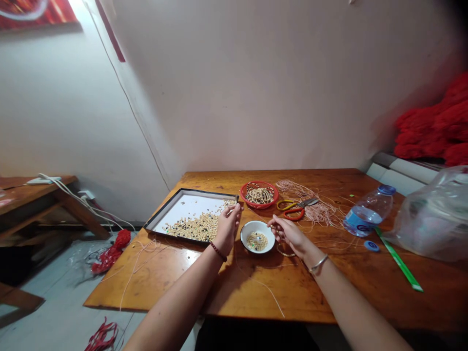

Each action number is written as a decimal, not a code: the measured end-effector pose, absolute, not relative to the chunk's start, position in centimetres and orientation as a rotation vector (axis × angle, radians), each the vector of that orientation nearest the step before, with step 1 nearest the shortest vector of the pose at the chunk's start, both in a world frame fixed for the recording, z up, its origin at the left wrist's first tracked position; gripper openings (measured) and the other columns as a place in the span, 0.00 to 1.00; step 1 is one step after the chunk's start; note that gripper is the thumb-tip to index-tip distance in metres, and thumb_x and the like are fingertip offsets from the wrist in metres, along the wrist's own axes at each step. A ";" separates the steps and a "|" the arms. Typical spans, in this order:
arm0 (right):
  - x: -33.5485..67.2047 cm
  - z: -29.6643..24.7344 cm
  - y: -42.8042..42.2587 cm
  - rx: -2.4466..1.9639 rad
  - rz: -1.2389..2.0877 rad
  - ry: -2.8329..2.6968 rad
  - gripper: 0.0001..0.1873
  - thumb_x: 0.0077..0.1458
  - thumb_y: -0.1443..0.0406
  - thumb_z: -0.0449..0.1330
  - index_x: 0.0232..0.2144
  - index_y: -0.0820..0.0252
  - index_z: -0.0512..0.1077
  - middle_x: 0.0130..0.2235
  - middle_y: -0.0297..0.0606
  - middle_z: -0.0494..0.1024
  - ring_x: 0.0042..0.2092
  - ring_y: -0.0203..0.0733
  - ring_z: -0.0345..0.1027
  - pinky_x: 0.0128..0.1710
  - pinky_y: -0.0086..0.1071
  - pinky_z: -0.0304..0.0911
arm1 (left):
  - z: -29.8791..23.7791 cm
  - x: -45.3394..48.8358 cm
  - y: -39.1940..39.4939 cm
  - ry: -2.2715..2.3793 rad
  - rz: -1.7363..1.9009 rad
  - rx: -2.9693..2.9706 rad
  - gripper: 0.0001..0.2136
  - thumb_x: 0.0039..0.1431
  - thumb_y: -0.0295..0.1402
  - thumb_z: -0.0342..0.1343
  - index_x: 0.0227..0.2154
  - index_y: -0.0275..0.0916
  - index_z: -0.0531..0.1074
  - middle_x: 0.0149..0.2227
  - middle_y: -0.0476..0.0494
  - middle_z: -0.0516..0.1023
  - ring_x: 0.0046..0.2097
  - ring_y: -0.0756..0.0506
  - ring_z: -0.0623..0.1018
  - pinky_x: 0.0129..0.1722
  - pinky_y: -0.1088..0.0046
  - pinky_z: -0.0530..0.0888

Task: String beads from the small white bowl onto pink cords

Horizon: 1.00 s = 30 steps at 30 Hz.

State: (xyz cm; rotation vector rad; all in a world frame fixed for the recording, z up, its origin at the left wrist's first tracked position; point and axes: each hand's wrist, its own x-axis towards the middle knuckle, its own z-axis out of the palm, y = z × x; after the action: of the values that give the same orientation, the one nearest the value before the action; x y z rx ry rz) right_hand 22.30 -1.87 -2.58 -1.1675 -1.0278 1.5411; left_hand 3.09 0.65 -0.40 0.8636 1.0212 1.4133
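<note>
My left hand (pixel 227 228) is raised at the right edge of a black-rimmed tray (pixel 190 202), fingertips pinched; what they hold is too small to make out. Cream beads (pixel 199 225) mixed with some dark ones cover much of the tray. My right hand (pixel 290 235) is closed just right of a white bowl (pixel 257 225), which has small beads (pixel 257 241) in its bottom. From under the right hand's fingers hangs a string of beads (pixel 285 252), its lower part curving near the tabletop. A thin pale thread (pixel 261 283) runs across the table below the bowl.
Behind the bowl stands a red basket (pixel 243 197) of beaded strands, beside orange-and-yellow-handled scissors (pixel 297 208) and tangled pink thread (pixel 321 214). To the right are a water bottle (pixel 369 212), a blue cap (pixel 371 245), a green strip (pixel 400 263) and a plastic bag (pixel 435 219).
</note>
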 end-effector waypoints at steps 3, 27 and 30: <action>22.3 -2.8 -1.6 -1.155 1.501 -1.085 0.20 0.49 0.50 0.60 0.27 0.63 0.74 0.22 0.32 0.68 0.20 0.29 0.57 0.19 0.25 0.50 | -0.4 3.0 0.7 1.009 1.406 0.861 0.20 0.40 0.46 0.67 0.31 0.37 0.71 0.33 0.45 0.77 0.26 0.55 0.70 0.21 0.83 0.60; 22.4 -3.9 -0.6 -1.189 1.010 -1.461 0.25 0.48 0.45 0.57 0.24 0.62 0.72 0.24 0.35 0.71 0.26 0.35 0.61 0.26 0.29 0.56 | -0.4 2.9 0.7 0.956 1.387 0.757 0.18 0.39 0.43 0.69 0.29 0.38 0.71 0.33 0.49 0.77 0.28 0.56 0.71 0.23 0.82 0.60; 22.6 -3.8 -0.6 -1.256 1.056 -1.417 0.28 0.46 0.42 0.56 0.25 0.63 0.72 0.22 0.34 0.70 0.21 0.33 0.57 0.21 0.29 0.53 | -0.4 3.0 0.8 0.950 1.379 0.745 0.18 0.39 0.43 0.69 0.29 0.38 0.70 0.33 0.49 0.76 0.28 0.56 0.71 0.23 0.82 0.60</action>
State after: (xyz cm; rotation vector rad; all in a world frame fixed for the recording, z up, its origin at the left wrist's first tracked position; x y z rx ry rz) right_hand 22.56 -0.56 -3.83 -1.2556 -1.4166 1.0557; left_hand 2.98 0.78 -0.40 0.7445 0.9504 1.3792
